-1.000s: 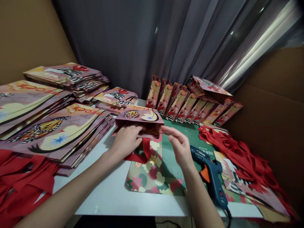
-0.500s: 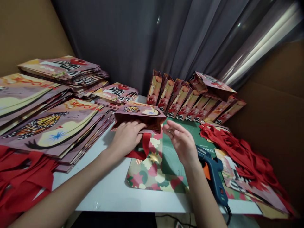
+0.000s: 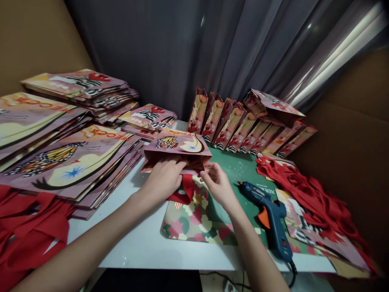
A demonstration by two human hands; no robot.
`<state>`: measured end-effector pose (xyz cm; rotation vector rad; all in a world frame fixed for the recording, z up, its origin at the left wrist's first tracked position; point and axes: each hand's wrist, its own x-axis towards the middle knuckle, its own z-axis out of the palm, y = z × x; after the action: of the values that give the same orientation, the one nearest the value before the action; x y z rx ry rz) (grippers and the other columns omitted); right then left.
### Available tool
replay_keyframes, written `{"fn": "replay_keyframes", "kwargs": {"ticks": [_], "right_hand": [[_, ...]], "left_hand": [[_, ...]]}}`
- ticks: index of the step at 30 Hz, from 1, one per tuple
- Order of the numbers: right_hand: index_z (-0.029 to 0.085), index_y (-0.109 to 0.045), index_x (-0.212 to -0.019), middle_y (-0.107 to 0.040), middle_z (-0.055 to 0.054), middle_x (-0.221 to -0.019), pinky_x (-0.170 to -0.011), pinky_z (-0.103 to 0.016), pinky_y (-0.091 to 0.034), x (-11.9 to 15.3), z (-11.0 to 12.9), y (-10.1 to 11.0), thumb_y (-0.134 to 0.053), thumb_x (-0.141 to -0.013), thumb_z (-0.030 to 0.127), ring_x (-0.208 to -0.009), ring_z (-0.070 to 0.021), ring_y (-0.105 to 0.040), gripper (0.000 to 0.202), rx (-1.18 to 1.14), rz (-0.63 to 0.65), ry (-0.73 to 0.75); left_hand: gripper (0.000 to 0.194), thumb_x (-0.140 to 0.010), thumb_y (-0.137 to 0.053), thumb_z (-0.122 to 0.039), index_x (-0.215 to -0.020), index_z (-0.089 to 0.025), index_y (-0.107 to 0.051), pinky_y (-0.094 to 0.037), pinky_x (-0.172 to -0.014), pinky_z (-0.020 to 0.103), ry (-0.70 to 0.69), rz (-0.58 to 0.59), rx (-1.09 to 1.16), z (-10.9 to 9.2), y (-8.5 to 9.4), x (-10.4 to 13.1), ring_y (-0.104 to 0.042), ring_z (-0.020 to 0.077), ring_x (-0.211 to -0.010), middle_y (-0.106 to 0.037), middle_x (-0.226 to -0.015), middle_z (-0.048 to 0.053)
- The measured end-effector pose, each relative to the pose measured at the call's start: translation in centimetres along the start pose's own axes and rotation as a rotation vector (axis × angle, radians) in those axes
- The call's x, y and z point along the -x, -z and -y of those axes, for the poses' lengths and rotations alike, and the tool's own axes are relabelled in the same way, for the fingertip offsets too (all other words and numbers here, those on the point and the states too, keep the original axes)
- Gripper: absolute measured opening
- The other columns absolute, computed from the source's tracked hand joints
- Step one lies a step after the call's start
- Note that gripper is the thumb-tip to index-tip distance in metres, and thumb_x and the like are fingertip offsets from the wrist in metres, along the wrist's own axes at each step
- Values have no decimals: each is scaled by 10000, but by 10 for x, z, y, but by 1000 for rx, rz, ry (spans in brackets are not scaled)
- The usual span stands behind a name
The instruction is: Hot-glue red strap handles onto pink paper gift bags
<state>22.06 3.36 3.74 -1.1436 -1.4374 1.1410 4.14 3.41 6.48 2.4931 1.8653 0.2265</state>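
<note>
Grey curtain (image 3: 152, 52) in bkgd, white table (image 3: 146, 251) on my feed. Butterfly bag (image 3: 182, 142) lies on its side, mouth twd me. L hand (image 3: 162, 176) is in the mouth, tips hidden; can't tell re grip. R hand (image 3: 217, 184), fingers bent, at bag's right edge; can't tell if pinching. Red strap (image 3: 188, 187) below mouth; glue gun (image 3: 275, 213) to R.

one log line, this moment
left hand: partly inside open bag | right hand: at bag's right edge | glue gun: lying untouched
</note>
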Motion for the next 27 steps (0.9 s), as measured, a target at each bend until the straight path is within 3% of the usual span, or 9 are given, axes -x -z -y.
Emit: {"fn": "replay_keyframes", "kwargs": {"ticks": [6, 9, 14, 21, 24, 27], "right_hand": [[223, -558, -975, -657, 6, -812, -699, -288, -507, -3, 1, 5, -746, -714, 390, -715, -146, -639, 363, -164, 74, -71], [223, -591, -1016, -653, 7, -808, -709, -288, -515, -4, 5, 8, -743, -731, 399, -739, -151, -649, 368, -182, 85, -66], [226, -618, -1004, -681, -17, -852, -744, -306, -539, -3, 5, 7, -742, -757, 416, -773, -161, -654, 335, -177, 77, -13], [222, -650, -1006, -697, -49, -937, -835, -326, -535, -3, 8, 7, -765, -741, 435, -891, -180, -647, 360, -189, 45, 30], [224, -651, -994, -701, -54, -960, -848, -332, -536, -2, 12, 7, -767, -736, 449, -919, -187, -646, 362, -172, 44, 49], [227, -633, -1004, -694, -49, -940, -799, -319, -548, -1, 12, 5, -774, -725, 453, -887, -182, -652, 386, -160, 43, 65]], "left_hand": [[546, -848, -440, -98, -1382, -178, -514, -498, -967, 407, -114, 35, 298, 7, -11, 0, -599, 310, -1214, -606, -1361, 135], [574, -851, -439, -107, -1414, -199, -491, -482, -1004, 387, -139, 42, 405, 6, -13, -1, -584, 283, -1245, -589, -1393, 114], [503, -864, -404, -103, -1315, -222, -592, -487, -969, 343, -194, 29, 490, 6, -15, -3, -622, 258, -1184, -654, -1311, 92], [337, -814, -446, -71, -1016, -189, -688, -473, -662, 264, -229, 0, 479, 5, -9, -2, -694, 221, -806, -748, -982, 84], [330, -766, -456, -32, -923, -188, -701, -471, -684, 244, -248, -51, 533, 3, -7, -2, -685, 194, -785, -742, -893, 58], [390, -726, -474, -14, -967, -194, -721, -501, -774, 258, -268, -133, 600, 2, -9, -2, -685, 194, -853, -741, -925, 51]]}}
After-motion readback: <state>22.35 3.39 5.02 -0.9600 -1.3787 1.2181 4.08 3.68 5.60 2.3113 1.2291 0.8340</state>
